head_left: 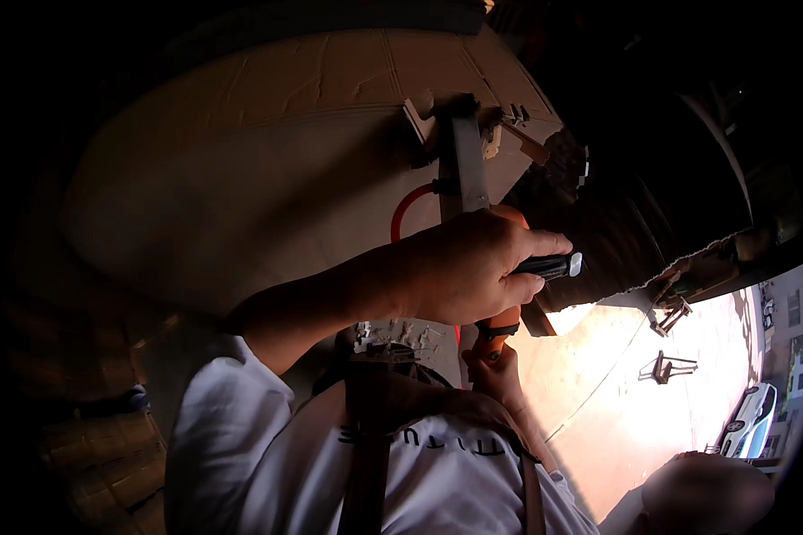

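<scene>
My left hand (486, 267) reaches across from the left, its fingers closed round a short black handle (549, 266) with a pale end. Orange parts of a tool (506, 321) show above and below that hand, which hides the middle and how the handle joins it. Lower down, my right hand (501, 376) wraps the tool's lower end, near a black band. Just beyond my left hand stands a grey metal bar (466, 160). A red hose or cable (401, 214) curves beside it from a black fitting.
A broad tan sheet, seemingly cardboard (277, 85), spreads behind the bar. Small brackets or scraps (517, 116) cluster at the bar's far end. Dark, ragged material (633, 232) lies to the right. Beyond it are bright ground, a small stand (669, 366) and a parked white car (749, 419).
</scene>
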Available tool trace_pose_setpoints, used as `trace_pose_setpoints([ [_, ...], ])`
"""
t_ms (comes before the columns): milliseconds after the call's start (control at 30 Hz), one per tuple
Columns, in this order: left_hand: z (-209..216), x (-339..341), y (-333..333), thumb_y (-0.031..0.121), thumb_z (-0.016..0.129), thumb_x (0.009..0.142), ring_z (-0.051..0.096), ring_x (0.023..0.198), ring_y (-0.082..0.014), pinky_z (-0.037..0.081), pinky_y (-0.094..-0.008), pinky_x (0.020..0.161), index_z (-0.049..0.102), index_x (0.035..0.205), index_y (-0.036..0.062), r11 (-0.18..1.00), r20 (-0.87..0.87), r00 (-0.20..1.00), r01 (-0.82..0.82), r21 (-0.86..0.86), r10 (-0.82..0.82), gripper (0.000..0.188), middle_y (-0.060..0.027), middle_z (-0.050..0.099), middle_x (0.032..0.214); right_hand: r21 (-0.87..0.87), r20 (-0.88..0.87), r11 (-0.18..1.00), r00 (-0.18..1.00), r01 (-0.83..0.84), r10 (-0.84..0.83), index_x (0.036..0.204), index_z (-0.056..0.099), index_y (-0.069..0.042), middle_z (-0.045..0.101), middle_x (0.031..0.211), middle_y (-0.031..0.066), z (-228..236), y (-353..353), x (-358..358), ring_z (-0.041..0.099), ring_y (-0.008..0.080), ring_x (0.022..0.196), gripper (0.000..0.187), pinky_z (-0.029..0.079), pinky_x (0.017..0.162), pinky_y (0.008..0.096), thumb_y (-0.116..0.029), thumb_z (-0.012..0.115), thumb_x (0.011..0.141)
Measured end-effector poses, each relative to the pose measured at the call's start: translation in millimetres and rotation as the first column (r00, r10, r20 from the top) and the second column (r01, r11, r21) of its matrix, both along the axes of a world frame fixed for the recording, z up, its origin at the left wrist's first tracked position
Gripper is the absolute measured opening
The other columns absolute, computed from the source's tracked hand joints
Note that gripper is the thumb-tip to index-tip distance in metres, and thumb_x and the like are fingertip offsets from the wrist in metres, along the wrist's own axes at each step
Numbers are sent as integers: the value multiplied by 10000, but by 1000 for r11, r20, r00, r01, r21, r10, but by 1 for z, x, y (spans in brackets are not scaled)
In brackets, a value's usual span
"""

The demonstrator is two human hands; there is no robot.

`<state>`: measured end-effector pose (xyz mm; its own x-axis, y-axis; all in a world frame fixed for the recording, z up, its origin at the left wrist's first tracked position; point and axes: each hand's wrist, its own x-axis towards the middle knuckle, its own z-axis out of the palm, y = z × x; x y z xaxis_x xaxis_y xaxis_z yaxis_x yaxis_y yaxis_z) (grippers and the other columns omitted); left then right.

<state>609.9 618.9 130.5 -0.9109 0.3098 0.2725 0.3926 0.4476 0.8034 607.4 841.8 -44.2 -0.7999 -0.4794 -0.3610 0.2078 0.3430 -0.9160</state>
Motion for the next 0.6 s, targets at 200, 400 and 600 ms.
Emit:
trace_pose_setpoints([
  [200,-2,4,3,99,588,873,610,931,-247,469,-321,815,520,1275,10,1000,105,995,-1,-12,2,417,-148,577,1088,-31,22,999,1000,17,-16,787,520,-53,538,625,4,-19,4,9,521,91,520,146,430,461,253,-77,663,803],
  [400,-9,11,10,103,591,871,620,897,-246,479,-320,797,515,1279,11,999,92,996,8,-45,-4,425,-145,576,1087,-12,0,998,998,64,-64,826,528,-39,551,658,-1,-27,7,18,512,79,548,178,424,493,240,-131,679,803],
  [600,9,21,14,91,602,868,645,770,-217,508,-295,680,503,1288,1,998,-104,995,-2,-57,-4,440,-181,573,1145,12,-85,996,993,88,-87,816,521,-33,554,628,6,-9,4,10,517,79,529,192,420,475,253,-144,677,798],
])
